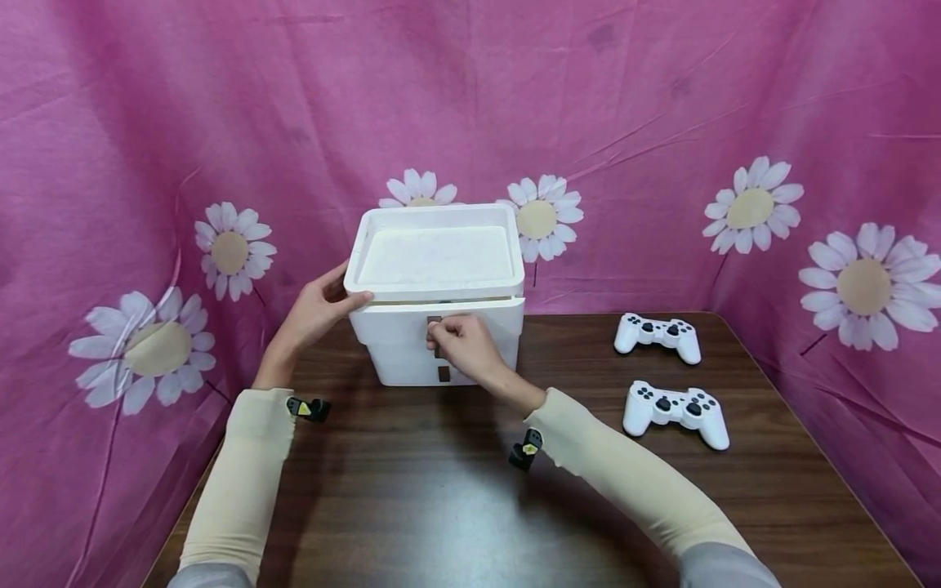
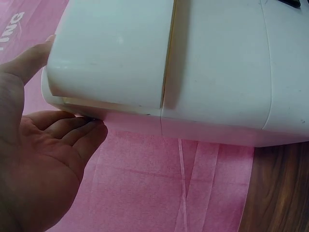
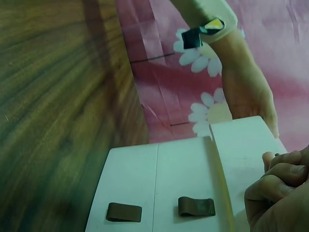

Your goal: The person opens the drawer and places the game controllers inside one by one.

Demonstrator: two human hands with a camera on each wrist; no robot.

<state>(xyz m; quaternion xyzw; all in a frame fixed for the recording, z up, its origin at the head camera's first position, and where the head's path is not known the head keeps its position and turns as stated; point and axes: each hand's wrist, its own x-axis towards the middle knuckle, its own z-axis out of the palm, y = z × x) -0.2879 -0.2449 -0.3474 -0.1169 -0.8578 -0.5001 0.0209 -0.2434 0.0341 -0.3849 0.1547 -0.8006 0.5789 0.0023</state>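
Observation:
A white drawer unit (image 1: pixel 439 255) with a shallow recessed top stands at the back of the table. Its top drawer (image 3: pixel 239 145) juts a little beyond the drawers below, leaving a narrow gap under the top rim. My right hand (image 1: pixel 469 347) pinches the brown pull tab (image 1: pixel 434 321) on that drawer's front, its fingers curled and partly hiding the tab. At the unit's upper left corner, my left hand (image 1: pixel 312 310) holds on, thumb over the front corner and fingers against the side. Lower brown tabs (image 3: pixel 196 207) show in the right wrist view.
Two white game controllers, one farther back (image 1: pixel 657 337) and one nearer (image 1: pixel 676 415), lie on the right of the brown wooden table (image 1: pixel 412 490). A pink curtain (image 1: pixel 470 98) with daisies hangs close behind the unit and along both sides.

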